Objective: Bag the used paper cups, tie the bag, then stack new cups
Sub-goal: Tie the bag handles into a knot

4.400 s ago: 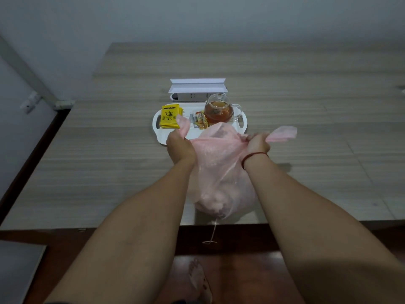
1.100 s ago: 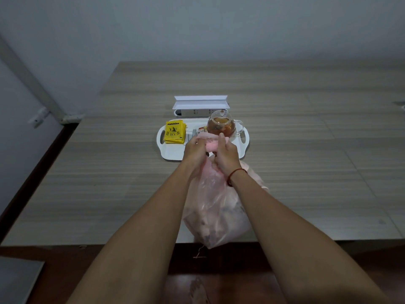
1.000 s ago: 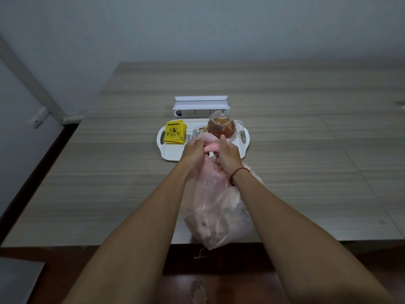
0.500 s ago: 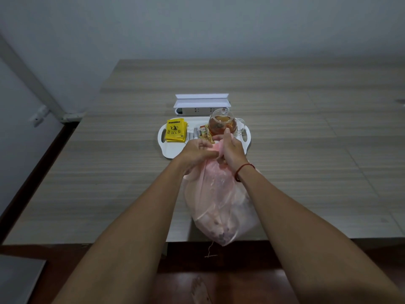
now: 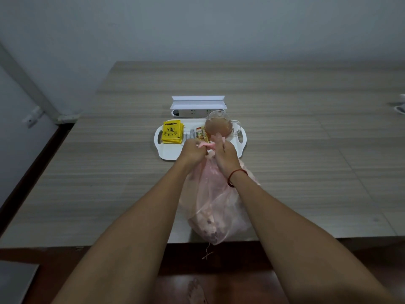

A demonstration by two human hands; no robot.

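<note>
A translucent pink plastic bag (image 5: pixel 215 207) with used paper cups dimly visible inside hangs between my forearms, its bottom just past the table's near edge. My left hand (image 5: pixel 194 151) and my right hand (image 5: pixel 224 153) meet at the bag's top. Both pinch the twisted pink handles (image 5: pixel 207 146), which run between their fingers. A red cord circles my right wrist. No new cups are in sight.
Behind my hands a white tray (image 5: pixel 167 153) holds yellow tea packets (image 5: pixel 172 134), small sachets (image 5: pixel 200 132) and a glass teapot (image 5: pixel 219 127) of brown tea. A white power strip box (image 5: pixel 197 105) lies behind it on the wooden table (image 5: pixel 306 161). A thin string dangles under the bag.
My hands, spread apart pulling the bag's two handles earlier, have come together at the top of the bag. They twist the handles around each other. The bag sways slightly.
</note>
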